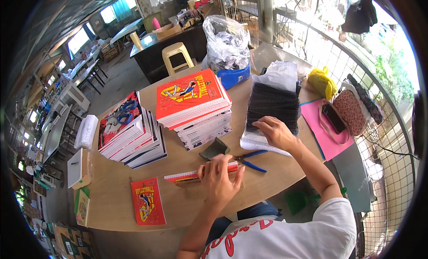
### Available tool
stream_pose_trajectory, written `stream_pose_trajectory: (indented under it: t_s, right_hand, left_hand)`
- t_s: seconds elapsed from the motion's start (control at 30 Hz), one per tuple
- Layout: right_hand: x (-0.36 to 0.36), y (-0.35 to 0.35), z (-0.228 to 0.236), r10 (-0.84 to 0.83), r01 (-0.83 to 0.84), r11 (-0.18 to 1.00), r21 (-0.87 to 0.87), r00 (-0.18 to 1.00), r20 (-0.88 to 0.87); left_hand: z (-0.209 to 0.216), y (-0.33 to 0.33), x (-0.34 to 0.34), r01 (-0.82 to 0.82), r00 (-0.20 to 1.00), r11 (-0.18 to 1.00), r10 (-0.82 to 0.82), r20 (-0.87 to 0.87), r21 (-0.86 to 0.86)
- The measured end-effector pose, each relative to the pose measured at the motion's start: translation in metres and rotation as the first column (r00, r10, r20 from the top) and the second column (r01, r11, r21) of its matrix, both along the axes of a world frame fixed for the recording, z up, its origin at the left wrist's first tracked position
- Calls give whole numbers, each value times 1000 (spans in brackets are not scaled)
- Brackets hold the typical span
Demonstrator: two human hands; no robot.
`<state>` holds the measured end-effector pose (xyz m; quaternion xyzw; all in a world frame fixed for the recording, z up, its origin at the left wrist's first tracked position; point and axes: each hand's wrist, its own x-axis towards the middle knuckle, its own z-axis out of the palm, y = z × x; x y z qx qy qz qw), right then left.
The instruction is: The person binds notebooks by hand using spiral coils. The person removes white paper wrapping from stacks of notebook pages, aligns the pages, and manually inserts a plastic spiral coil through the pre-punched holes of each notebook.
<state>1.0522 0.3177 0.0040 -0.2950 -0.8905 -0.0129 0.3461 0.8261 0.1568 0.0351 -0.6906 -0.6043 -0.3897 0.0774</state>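
My left hand [220, 181] is closed over the top of a red-covered booklet [180, 176], which stands on its long edge near the table's front. My right hand [280, 133] reaches onto a pile of black binding wires [271, 101], fingers bent together at the pile; their tips are partly hidden. White paper lies above and below the wires. Pliers with blue handles [254, 165] lie between my hands. Just beyond my left hand sits a dark green block [215, 148]. Another red booklet [148, 201] lies flat to the left, cover up.
Tall stacks of red-covered booklets [194, 98] and loose pages [133, 134] stand at the back; blue-handled scissors [128, 114] lie on the left one. Behind is a blue container [234, 76] with a plastic bag. Pink paper [327, 130], a phone and pouches are at right.
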Motion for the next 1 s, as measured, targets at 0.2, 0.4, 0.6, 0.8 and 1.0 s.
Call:
stream_pose_trajectory:
  t_s: [0.2, 0.4, 0.6, 0.8, 1.0]
  right_hand:
    - [-28, -50, 36, 332, -375, 835, -402, 927, -176]
    - [-46, -69, 32, 281, -420, 758, -499, 901, -331]
    - [-46, -66, 32, 335, -469, 765, -441, 875, -348]
    - [-48, -69, 33, 307, -524, 669, -527, 840, -447]
    - [-44, -70, 37, 330, -510, 615, -602, 859, -391]
  left_hand:
    - [6, -8, -18, 157, 986, 983, -150, 75, -95]
    - [7, -12, -17, 139, 990, 984, -135, 47, -113]
    - [3, -10, -17, 138, 989, 985, -132, 59, -105]
    - [3, -9, -18, 140, 989, 985, -135, 63, -97]
    - [4, -8, -16, 135, 990, 986, -130, 59, -97]
